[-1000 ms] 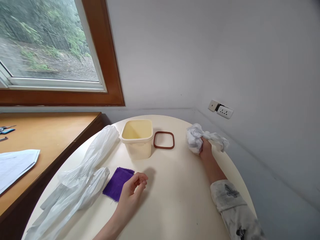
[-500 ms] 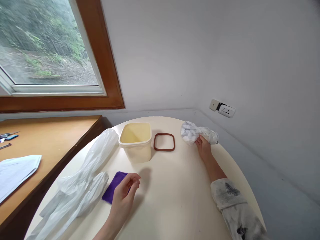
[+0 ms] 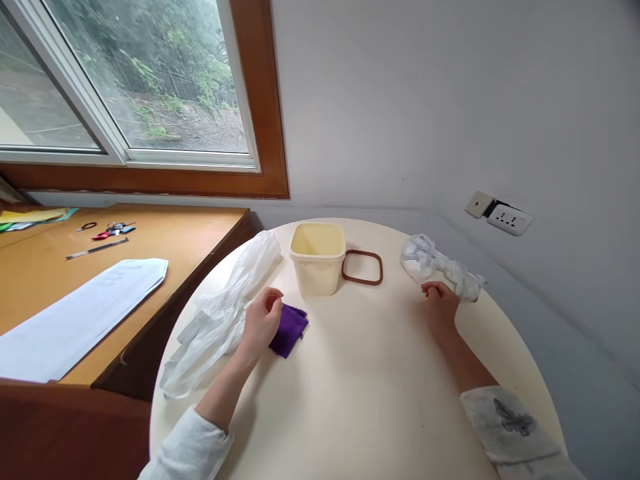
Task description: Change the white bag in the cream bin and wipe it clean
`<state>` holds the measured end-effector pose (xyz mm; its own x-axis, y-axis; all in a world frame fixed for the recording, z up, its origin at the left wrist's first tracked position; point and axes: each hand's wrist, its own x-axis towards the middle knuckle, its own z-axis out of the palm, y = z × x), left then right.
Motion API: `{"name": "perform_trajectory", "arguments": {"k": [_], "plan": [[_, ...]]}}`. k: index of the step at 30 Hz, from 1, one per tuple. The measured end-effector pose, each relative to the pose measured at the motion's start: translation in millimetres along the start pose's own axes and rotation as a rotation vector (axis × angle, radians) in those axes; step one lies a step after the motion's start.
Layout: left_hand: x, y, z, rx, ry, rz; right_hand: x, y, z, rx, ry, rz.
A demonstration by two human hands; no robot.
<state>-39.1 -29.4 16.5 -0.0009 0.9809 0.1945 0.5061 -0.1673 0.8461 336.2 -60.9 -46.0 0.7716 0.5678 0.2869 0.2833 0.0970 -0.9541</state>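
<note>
My left hand [image 3: 262, 319] hovers with loosely curled fingers over the gap between a long, limp white plastic bag [image 3: 225, 300] and a folded purple cloth [image 3: 291, 329]. Nothing shows between its fingers. On the far side, my right hand [image 3: 442, 308] is curled closed just in front of a crumpled white bundle [image 3: 425, 259], apparently plastic. No object can be seen in that hand. A cream plastic tub [image 3: 320, 273] stands upright and uncovered behind the cloth. Beside it lies a brown, rounded-square ring [image 3: 362, 282].
Everything sits on a round cream table [image 3: 350, 400]. To the left is a wooden desk [image 3: 200, 230] with papers [image 3: 100, 313], scissors [image 3: 103, 235] and a thin dark tool [image 3: 97, 249]. A wall with a socket [image 3: 510, 219] borders the table on the right.
The view has turned left. My right hand has come away from the crumpled bundle towards me. My left hand has moved left from over the purple cloth towards the long bag.
</note>
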Motion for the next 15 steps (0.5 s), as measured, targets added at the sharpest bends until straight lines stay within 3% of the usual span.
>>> {"name": "perform_trajectory", "arguments": {"k": [5, 8, 10, 15], "plan": [[-2.2, -3.2, -0.1, 0.161, -0.115, -0.034, -58.8, -35.5, 21.6, -0.074, -0.257, -0.288], [-3.8, -3.0, 1.4, 0.119, -0.161, -0.060, -106.3, -57.6, 44.5, -0.058, -0.508, -0.421], [-4.8, -3.2, 3.4, 0.063, -0.203, -0.078, -138.6, -72.7, 57.7, -0.057, -0.743, -0.611], [-8.0, -2.4, 8.1, -0.113, -0.307, -0.110, -195.2, -101.0, 78.4, -0.193, -1.037, -0.776]]}}
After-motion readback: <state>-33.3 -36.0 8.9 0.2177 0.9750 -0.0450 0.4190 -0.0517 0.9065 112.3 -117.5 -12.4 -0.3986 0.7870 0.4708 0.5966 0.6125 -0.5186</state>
